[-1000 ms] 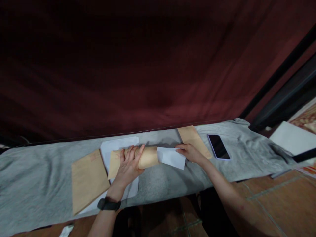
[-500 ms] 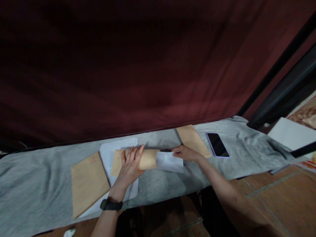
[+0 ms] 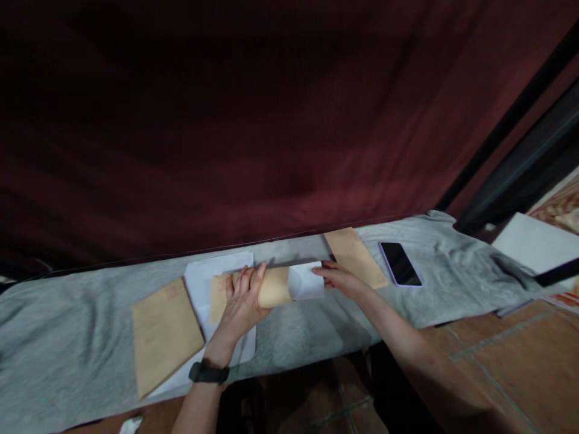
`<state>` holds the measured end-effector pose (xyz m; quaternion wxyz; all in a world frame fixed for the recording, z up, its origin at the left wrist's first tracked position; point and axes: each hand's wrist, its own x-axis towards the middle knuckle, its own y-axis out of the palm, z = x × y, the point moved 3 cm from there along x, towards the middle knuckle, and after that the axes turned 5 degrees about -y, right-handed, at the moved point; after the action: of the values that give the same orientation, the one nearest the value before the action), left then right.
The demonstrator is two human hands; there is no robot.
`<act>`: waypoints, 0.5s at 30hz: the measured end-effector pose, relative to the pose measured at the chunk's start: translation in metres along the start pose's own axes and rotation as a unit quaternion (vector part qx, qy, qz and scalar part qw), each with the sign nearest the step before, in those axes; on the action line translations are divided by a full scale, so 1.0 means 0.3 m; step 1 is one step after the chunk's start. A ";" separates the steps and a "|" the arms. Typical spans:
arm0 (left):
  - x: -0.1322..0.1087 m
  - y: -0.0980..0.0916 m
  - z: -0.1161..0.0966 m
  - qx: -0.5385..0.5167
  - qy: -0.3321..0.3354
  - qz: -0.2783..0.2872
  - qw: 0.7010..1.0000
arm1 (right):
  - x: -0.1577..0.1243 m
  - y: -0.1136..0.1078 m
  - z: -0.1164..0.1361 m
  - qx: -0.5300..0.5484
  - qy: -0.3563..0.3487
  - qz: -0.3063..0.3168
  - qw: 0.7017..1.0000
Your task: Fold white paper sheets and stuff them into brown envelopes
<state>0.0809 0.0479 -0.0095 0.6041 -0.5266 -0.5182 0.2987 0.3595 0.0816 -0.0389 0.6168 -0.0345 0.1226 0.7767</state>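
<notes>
Holding white paper [image 3: 304, 282], end hidden in envelope [image 3: 275, 287]

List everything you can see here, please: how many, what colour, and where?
Held envelope: one, tan, under the left hand
Slip: one, white, at that envelope's right end
Left envelope: at least one, tan, partly over the paper
Right envelope: at least one, tan, beyond the right hand
Paper: count unclear, white, on the cloth
Phone: one, black screen, pale purple edge, right
Cloth: one, grey, beneath these
Curtain: one, dark red, behind
Bars: at least two, dark, right
Board: one, white, far right
Scrap: one, white, bottom left
Floor: brown tiles, below
Watch: one, black, left wrist
Hands: two, left and right, bare, centre
</notes>
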 end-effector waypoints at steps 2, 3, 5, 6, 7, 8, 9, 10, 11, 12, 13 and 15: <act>0.000 -0.005 0.004 -0.002 -0.008 0.000 1.000 | -0.029 -0.020 -0.001 0.000 0.037 0.051 0.998; 0.000 -0.007 0.002 -0.003 -0.009 0.001 1.000 | -0.038 -0.027 -0.001 -0.007 0.040 0.072 0.997; -0.001 -0.007 -0.010 -0.007 -0.004 0.005 1.000 | -0.043 -0.026 -0.005 -0.022 0.030 0.088 0.995; 0.000 -0.006 -0.019 -0.010 -0.003 0.006 1.000 | -0.039 -0.019 -0.010 -0.027 0.018 0.082 0.996; 0.000 -0.004 -0.028 -0.014 -0.003 0.007 1.000 | -0.031 -0.006 -0.017 -0.032 0.006 0.074 0.997; 0.001 -0.001 -0.038 -0.017 -0.003 0.007 1.000 | -0.021 0.011 -0.027 -0.037 -0.006 0.065 0.997; 0.003 0.002 -0.046 -0.019 -0.003 0.008 1.000 | -0.011 0.030 -0.038 -0.045 -0.020 0.056 0.997; 0.004 0.005 -0.053 -0.020 -0.003 0.008 1.000 | -0.001 0.050 -0.049 -0.055 -0.038 0.047 0.997; 0.006 0.008 -0.058 -0.019 -0.001 0.007 1.000 | 0.007 0.068 -0.059 -0.071 -0.061 0.034 0.995; 0.007 0.011 -0.061 -0.017 0.002 0.006 1.000 | 0.013 0.083 -0.066 -0.092 -0.088 0.015 0.992; 0.007 0.014 -0.063 -0.015 0.005 0.005 1.000 | 0.016 0.095 -0.072 -0.120 -0.117 -0.006 0.986; 0.008 0.018 -0.061 -0.014 0.007 0.002 1.000 | 0.016 0.111 -0.076 -0.187 -0.172 -0.040 0.966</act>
<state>0.0999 0.0455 -0.0122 0.5994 -0.5380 -0.5171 0.2895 0.3240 0.0738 -0.0569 0.6417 -0.0201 -0.1342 0.7549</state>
